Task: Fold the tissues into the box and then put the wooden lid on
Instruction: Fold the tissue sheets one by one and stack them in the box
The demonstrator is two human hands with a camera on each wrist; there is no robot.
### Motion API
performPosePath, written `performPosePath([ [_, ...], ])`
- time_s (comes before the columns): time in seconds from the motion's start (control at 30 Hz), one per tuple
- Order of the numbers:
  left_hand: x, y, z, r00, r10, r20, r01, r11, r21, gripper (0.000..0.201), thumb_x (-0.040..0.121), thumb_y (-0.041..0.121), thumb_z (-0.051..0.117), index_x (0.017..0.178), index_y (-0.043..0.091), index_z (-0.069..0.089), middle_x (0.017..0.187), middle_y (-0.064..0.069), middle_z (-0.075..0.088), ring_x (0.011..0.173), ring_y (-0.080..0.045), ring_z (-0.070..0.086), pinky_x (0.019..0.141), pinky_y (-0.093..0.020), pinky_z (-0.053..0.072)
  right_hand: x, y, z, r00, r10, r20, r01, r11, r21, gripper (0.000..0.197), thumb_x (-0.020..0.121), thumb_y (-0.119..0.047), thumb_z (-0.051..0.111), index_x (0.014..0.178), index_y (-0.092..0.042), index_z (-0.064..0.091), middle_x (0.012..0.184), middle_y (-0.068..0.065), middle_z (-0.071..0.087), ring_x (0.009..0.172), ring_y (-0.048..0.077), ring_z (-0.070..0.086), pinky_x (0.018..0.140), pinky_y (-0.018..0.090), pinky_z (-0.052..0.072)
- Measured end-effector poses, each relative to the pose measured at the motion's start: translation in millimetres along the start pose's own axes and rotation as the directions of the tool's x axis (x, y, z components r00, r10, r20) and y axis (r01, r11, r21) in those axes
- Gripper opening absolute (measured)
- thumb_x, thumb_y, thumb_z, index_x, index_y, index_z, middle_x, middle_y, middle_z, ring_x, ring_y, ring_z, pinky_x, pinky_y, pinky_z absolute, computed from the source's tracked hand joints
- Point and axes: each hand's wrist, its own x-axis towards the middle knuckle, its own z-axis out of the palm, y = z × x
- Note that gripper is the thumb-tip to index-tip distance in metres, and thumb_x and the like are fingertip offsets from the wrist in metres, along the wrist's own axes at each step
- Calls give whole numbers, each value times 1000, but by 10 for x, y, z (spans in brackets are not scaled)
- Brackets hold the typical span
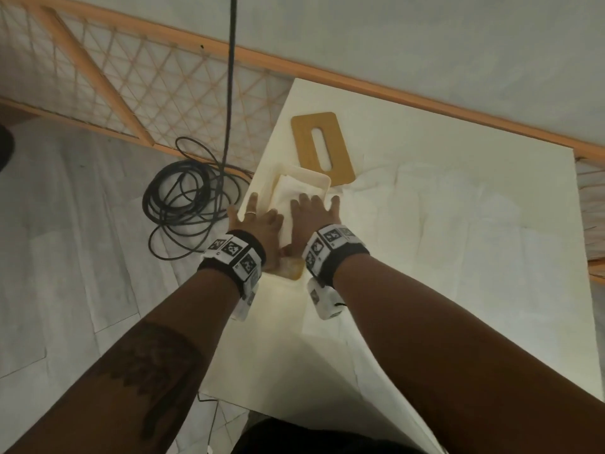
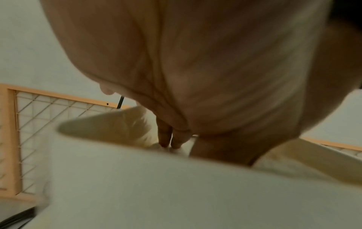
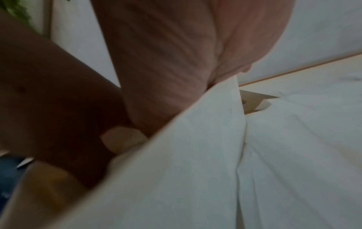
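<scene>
Both hands, left hand (image 1: 258,221) and right hand (image 1: 311,213), lay flat with fingers straight on the white folded tissues (image 1: 294,191), probably pressing them down inside the cream rectangular plastic box (image 1: 319,176) on the white-covered worktop (image 1: 458,224); the tan wooden slotted lid (image 1: 337,149) waited just beyond. Left wrist: fingertips (image 2: 163,139) touched tissue. Right wrist: palm against box wall
</scene>
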Motion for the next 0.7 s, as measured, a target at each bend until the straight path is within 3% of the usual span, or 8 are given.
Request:
performPosePath([
  [0.13, -108, 109, -100, 991, -96, -93, 99, 995, 30, 70, 90, 49, 54, 152, 26, 31, 162, 2, 27, 154, -37, -4, 115, -70, 5, -189, 160, -24, 977, -7, -215, 76, 946, 315, 87, 88, -61, 62, 158, -25, 25, 167, 1, 20, 154, 20, 16, 118, 56, 16],
  [0.23, -321, 371, -211, 918, -125, -375, 74, 986, -147, 47, 94, 43, 52, 138, 26, 48, 145, 0, 47, 145, -34, 31, 109, -54, 28, -571, 799, 247, 828, 294, -478, 124, 735, 667, 45, 96, -40, 63, 137, -23, 58, 142, -1, 57, 129, 18, 54, 98, 31, 42],
  [0.3, -448, 738, -191, 838, -52, -543, -229, 870, -437, 35, 96, 35, 56, 129, 22, 57, 126, -1, 58, 117, -25, 55, 95, -39, 41, -846, 1437, 597, 750, 560, -352, -44, 573, 818, 28, 96, -30, 65, 121, -18, 68, 122, 3, 67, 107, 22, 67, 84, 20, 42],
  [0.37, -469, 1159, -132, 855, 58, -516, -416, 671, -614, 25, 94, 28, 62, 118, 20, 64, 109, 2, 63, 91, -15, 59, 87, -31, 48, -1096, 2054, 934, 663, 743, -95, -349, 418, 839, 30, 95, -31, 65, 121, -16, 65, 127, 9, 63, 113, 29, 63, 89, 26, 44],
  [0.43, -347, 1563, -52, 902, 149, -405, -411, 584, -700, 22, 93, 28, 65, 115, 21, 66, 101, 6, 67, 84, -12, 62, 88, -35, 54, -1318, 2494, 1179, 519, 849, 103, -598, 274, 753, 46, 92, -38, 69, 130, -15, 57, 137, 11, 49, 124, 35, 54, 100, 45, 47],
  [0.5, -181, 1932, -35, 940, 181, -290, -341, 559, -756, 28, 94, 27, 66, 121, 19, 63, 109, 4, 69, 91, -15, 65, 93, -35, 53, -1487, 2759, 1345, 437, 879, 189, -690, 193, 698, 66, 87, -45, 75, 138, -13, 47, 140, 13, 40, 129, 38, 48, 103, 56, 45],
  [0.6, 84, 2393, -113, 960, 168, -225, -281, 572, -770, 43, 95, 28, 65, 136, 16, 54, 133, -1, 61, 114, -22, 61, 101, -31, 47, -1599, 3045, 1550, 450, 865, 220, -649, 148, 746, 80, 84, -50, 78, 143, -12, 40, 144, 13, 42, 131, 39, 49, 107, 55, 44],
  [0.7, 371, 2749, -214, 982, 70, -175, -182, 591, -786, 59, 94, 33, 66, 145, 13, 43, 145, -8, 51, 131, -28, 52, 107, -34, 41, -1625, 3259, 1628, 512, 834, 206, -563, 145, 814, 77, 84, -51, 77, 142, -13, 44, 141, 12, 54, 130, 33, 53, 105, 43, 46],
])
